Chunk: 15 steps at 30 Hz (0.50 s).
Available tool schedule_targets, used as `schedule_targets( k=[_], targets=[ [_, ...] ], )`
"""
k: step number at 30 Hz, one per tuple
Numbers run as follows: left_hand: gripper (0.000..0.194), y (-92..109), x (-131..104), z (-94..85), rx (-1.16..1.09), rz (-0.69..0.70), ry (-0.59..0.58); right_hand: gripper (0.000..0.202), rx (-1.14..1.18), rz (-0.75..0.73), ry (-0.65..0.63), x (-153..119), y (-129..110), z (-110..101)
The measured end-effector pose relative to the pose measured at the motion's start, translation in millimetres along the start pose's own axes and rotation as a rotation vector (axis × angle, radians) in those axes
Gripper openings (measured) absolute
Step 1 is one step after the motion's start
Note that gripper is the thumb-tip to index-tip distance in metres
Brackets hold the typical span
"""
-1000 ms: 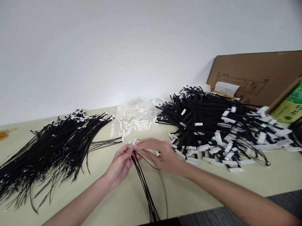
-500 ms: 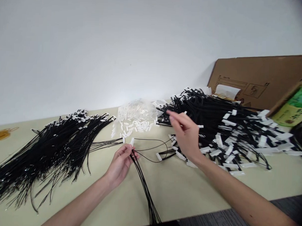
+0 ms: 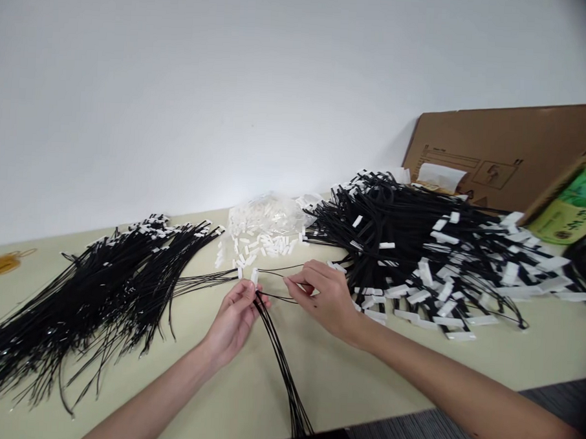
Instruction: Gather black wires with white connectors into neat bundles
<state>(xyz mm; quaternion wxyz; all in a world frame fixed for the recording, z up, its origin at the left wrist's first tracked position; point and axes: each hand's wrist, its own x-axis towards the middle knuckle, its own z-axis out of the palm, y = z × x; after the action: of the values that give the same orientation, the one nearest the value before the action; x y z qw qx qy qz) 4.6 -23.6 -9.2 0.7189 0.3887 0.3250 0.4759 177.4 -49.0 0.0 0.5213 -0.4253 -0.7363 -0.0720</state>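
Observation:
Near the table's middle, my left hand (image 3: 235, 317) pinches a white connector (image 3: 254, 276). Several thin black wires (image 3: 280, 355) run from it down over the table's front edge. To its right, my right hand (image 3: 326, 298) has thumb and index finger pressed together on a thin black wire (image 3: 275, 270). The wire's tip is hidden at the fingers. Another white connector (image 3: 239, 273) lies just left of the held one, with black wires reaching leftward. Behind my hands are loose small white connectors (image 3: 275, 246) beside a clear plastic bag (image 3: 264, 212).
A large pile of black cables (image 3: 91, 282) covers the left of the table (image 3: 363, 391). Another pile (image 3: 395, 217) with white connectors fills the right. A cardboard box (image 3: 509, 151), a green package (image 3: 575, 206) and a yellow cord (image 3: 2, 263) lie farther out.
My right hand has moved down and left, from over the right pile to the thin wires, and its fingers have closed. The looped wires are pulled straighter. My left hand has hardly moved.

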Motion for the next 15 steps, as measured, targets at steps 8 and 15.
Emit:
schedule_targets(
  k=[8,15],
  targets=[
    [0.011,-0.4,1.0,-0.3,-0.013,0.012,0.003,0.022,-0.004,0.009,0.007,0.4,-0.4,0.9],
    [0.010,1.2,-0.2,1.4,-0.008,0.019,-0.011,0.023,-0.007,0.020,-0.013,-0.3,-0.8,-0.7]
  ],
)
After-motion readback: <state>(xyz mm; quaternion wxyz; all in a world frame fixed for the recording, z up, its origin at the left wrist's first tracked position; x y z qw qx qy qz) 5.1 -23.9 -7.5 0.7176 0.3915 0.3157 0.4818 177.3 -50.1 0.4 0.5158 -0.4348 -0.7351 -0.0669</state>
